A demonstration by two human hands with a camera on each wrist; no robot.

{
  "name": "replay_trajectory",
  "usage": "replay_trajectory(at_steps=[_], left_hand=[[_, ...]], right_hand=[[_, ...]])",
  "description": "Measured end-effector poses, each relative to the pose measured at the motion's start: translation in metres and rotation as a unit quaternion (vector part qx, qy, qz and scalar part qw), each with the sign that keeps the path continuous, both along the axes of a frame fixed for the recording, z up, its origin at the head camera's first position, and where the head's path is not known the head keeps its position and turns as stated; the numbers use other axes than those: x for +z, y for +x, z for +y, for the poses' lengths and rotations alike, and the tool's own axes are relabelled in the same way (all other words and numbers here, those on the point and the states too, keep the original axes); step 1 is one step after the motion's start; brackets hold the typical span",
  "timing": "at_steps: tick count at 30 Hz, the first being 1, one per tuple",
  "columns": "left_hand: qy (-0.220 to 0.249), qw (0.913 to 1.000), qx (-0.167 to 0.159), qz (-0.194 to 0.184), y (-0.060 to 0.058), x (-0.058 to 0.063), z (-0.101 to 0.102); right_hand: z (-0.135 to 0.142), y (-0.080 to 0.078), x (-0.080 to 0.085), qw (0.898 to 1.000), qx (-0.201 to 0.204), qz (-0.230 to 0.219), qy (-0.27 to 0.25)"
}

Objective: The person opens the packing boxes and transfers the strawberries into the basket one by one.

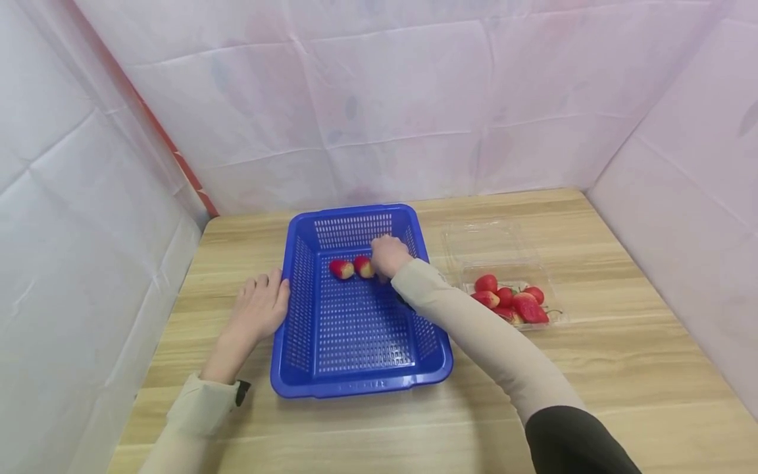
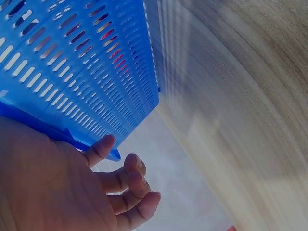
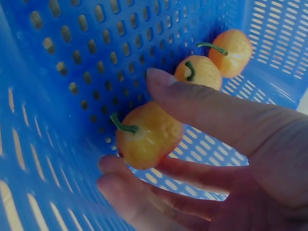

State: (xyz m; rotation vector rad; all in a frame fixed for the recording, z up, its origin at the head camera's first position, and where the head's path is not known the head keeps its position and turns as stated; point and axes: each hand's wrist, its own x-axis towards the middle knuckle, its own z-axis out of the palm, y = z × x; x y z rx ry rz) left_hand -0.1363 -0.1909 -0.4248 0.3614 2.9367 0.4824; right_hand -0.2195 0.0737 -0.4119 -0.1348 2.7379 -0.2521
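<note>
A blue perforated plastic basket (image 1: 363,388) stands on the table. Inside it, two red strawberries with yellow tops (image 1: 341,268) (image 1: 364,266) lie side by side. My right hand (image 1: 391,255) reaches into the basket to the right of them. In the right wrist view its thumb and curled fingers go round a third strawberry (image 3: 148,137), whose green stem faces the camera. The other two lie beyond the thumb on the slotted floor. My left hand (image 1: 260,306) rests against the basket's left rim, fingers loosely bent, thumb at the rim (image 2: 79,141).
Right of the basket, a clear plastic clamshell box (image 1: 547,276) stands with its lid (image 1: 482,240) folded back. It holds several strawberries (image 1: 530,308) and round red fruits (image 1: 486,283) with thin stems. Pale cloth walls (image 1: 403,99) enclose the wooden table (image 1: 622,342) at back and sides.
</note>
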Motion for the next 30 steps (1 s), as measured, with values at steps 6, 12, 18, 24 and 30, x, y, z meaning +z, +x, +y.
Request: replay_trajectory(at_steps=[6, 12, 18, 24, 30], left_hand=[[0.003, 1.0, -0.001, 0.001, 0.0, 0.0, 0.0], [0.001, 1.0, 0.002, 0.003, 0.001, -0.001, -0.002], [0.0, 1.0, 0.002, 0.009, 0.0, -0.002, -0.003], [-0.006, 1.0, 0.003, 0.007, 0.001, -0.001, -0.003], [-0.006, 1.0, 0.0, 0.006, 0.001, -0.001, -0.003]], right_hand=[[0.002, 0.004, 0.015, 1.0, -0.003, 0.016, -0.005], [0.006, 0.003, 0.033, 0.999, -0.012, 0.019, -0.034], [0.017, 0.001, 0.052, 0.996, -0.003, 0.058, -0.061], [0.029, 0.004, 0.069, 0.99, 0.006, 0.1, -0.099], [0.053, 0.013, 0.087, 0.982, -0.006, 0.113, -0.149]])
